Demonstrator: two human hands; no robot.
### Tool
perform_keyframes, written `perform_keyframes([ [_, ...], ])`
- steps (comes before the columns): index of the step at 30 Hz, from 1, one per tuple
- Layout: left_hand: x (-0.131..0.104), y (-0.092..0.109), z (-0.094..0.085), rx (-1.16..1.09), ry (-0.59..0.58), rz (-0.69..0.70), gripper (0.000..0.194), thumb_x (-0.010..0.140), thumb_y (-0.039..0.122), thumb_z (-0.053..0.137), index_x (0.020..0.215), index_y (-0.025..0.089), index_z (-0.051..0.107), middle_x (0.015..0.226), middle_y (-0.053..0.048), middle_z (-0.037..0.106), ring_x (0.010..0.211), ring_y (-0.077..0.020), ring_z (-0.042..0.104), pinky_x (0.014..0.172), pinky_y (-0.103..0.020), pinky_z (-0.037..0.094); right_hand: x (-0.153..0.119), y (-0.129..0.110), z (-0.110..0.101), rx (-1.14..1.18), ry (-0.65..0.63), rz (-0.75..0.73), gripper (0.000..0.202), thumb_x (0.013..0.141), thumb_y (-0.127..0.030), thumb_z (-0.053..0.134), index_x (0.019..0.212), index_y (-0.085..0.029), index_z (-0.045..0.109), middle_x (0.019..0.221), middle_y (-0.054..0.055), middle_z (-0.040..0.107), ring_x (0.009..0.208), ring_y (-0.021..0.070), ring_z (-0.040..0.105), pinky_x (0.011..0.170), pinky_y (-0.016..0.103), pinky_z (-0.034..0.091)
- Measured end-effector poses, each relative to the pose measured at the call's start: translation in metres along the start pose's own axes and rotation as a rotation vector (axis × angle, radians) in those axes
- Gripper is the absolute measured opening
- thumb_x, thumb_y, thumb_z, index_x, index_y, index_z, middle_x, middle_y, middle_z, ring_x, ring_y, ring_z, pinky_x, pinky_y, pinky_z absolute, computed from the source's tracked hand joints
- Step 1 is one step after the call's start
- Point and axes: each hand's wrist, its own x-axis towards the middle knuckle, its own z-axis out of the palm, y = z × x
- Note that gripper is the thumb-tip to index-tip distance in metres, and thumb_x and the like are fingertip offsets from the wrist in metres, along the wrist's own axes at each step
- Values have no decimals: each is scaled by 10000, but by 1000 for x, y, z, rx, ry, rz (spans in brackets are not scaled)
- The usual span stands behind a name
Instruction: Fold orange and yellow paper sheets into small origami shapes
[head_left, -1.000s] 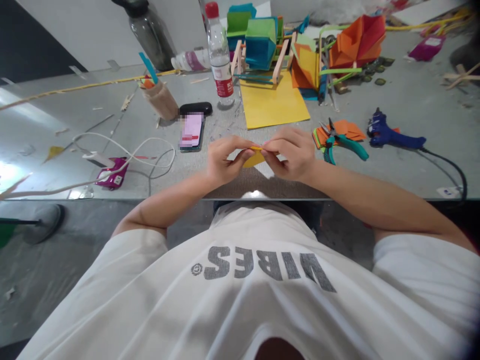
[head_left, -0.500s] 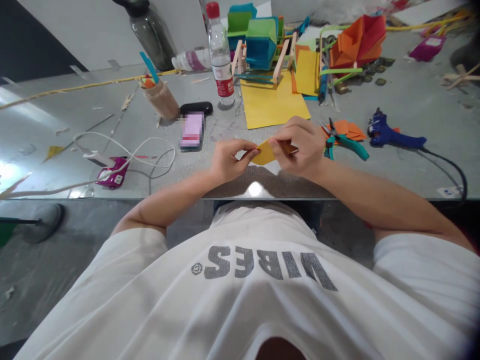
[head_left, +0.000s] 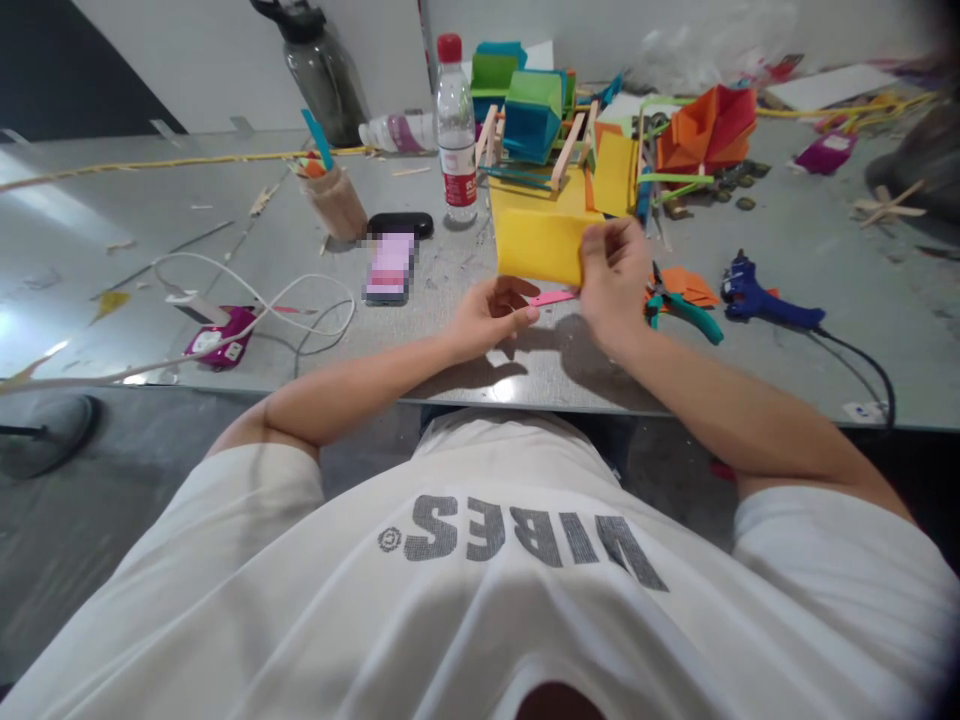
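My right hand (head_left: 616, 275) pinches the right end of a yellow piece of paper (head_left: 540, 245), which stands tilted up with its broad face towards me. My left hand (head_left: 491, 318) is just below and left of the paper, thumb and fingers apart, with nothing gripped between them. Close by its fingertips lies a flat pink strip-like object (head_left: 553, 298); whether the fingers touch it I cannot tell. Beyond the raised piece, a larger yellow sheet (head_left: 517, 190) lies on the table, partly covered. Teal-handled pliers (head_left: 694, 315) rest right of my right hand, by orange paper pieces (head_left: 686, 287).
A blue glue gun (head_left: 772, 295) with its cord lies at right. Behind stand a red-capped bottle (head_left: 457, 140), a blue-green paper model (head_left: 532, 115) and an orange paper form (head_left: 705, 135). To the left are a phone (head_left: 391, 265), a stick holder (head_left: 337, 205) and white cables (head_left: 300, 280).
My left hand has let go of the yellow paper and moved down slightly. My right hand has turned and raised the paper, so its broad face shows. The pink object is now visible.
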Motion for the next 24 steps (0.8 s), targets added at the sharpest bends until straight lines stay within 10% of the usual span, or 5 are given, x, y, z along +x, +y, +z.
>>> perform_keyframes([
  [6,1,-2,9,-39,119,91,840,840,998,1016,908,193,786,748,-18,784,532,-88,639,533,-270,549,-37,-35,6,152,-268,230,768,1006,-1055,825,951,-332,570,718,-62,598,507,167,608,433,341,497],
  [24,6,0,-10,52,184,108,882,767,1039,1030,910,212,758,769,-48,836,561,-130,721,566,-289,623,-28,-19,-4,170,-354,158,785,1030,-1014,833,1424,-335,849,691,-41,713,590,238,745,598,425,681],
])
